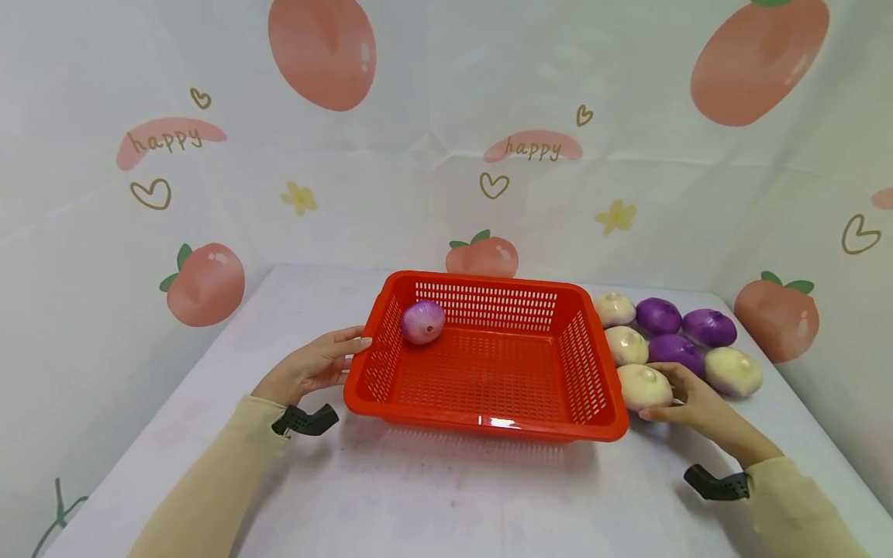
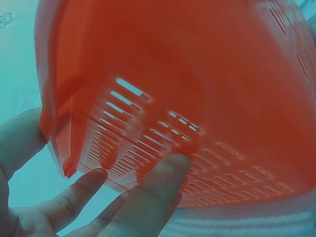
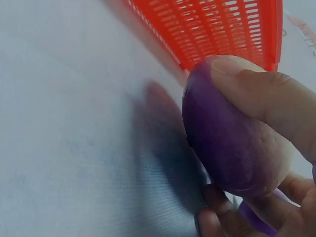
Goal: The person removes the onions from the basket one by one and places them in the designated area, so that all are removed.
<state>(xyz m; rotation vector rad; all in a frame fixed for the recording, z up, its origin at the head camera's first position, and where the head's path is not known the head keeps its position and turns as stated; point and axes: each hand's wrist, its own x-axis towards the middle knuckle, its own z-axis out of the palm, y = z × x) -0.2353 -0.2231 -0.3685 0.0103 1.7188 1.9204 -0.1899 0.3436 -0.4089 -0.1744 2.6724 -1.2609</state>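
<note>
A red plastic basket (image 1: 481, 428) with slotted walls stands mid-table, a purple onion (image 1: 423, 322) in its back left corner. At the basket's left rim, my left hand (image 1: 314, 364) holds on, one fingertip over the edge and other fingers by the outer wall. My right hand (image 1: 698, 403) grips a cream-and-purple turnip (image 3: 232, 133) just outside the basket's right side. The right wrist view shows the thumb on one side of it and fingers underneath. Its cream side with a small nub faces up in the head view.
Beside the basket's right wall lie several more turnips, some cream side up (image 1: 732, 371), others purple side up (image 1: 709, 328). A white cloth (image 1: 432, 186) printed with peaches hangs behind and around the white table (image 1: 418, 504).
</note>
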